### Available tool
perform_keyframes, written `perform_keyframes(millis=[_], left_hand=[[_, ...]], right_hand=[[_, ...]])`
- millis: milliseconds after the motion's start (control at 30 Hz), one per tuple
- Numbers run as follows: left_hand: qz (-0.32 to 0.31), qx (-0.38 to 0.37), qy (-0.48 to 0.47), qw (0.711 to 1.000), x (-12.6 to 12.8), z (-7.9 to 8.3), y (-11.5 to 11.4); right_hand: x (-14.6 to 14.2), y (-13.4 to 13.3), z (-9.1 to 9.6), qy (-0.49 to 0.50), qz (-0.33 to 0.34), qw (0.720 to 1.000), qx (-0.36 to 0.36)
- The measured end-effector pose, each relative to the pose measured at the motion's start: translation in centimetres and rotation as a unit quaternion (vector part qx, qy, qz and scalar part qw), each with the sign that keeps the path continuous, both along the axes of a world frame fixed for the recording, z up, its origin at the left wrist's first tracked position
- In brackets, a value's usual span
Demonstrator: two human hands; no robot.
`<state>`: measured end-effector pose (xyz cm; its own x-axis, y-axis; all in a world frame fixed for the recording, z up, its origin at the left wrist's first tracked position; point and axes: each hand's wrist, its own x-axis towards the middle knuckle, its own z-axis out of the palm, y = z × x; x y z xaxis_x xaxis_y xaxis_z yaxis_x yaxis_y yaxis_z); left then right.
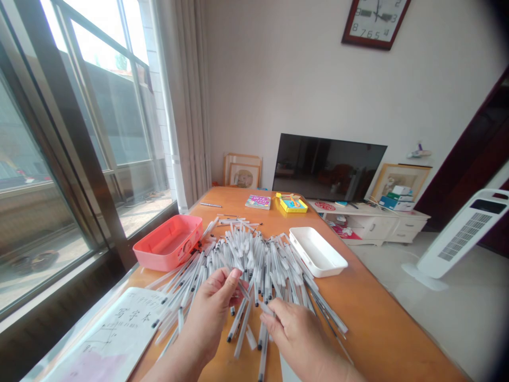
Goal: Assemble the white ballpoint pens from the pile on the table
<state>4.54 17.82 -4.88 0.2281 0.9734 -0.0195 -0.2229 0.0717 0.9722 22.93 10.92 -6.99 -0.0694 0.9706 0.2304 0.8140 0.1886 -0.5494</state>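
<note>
A big heap of white pens [254, 260] with dark tips covers the middle of the wooden table [377, 329]. My left hand [212, 310] is at the near edge of the heap, fingers pinched together on a pen. My right hand [292, 331] is beside it, fingers curled and pinching another pen by its end. Loose pens lie under and between both hands.
A pink box [169, 243] sits left of the heap, a white tray [317, 251] to its right. A writing booklet [115, 331] lies at the near left. Two small colourful boxes [292, 203] rest at the table's far end. A television, cabinet and white fan stand beyond.
</note>
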Motion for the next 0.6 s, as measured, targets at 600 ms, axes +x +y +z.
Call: perform_keyframes(millis=[600], left_hand=[[-0.046,0.396,0.48,0.781,0.3,0.0,-1.1]], right_hand=[[1.7,-0.1,1.1,0.289,-0.077,0.954,0.003]])
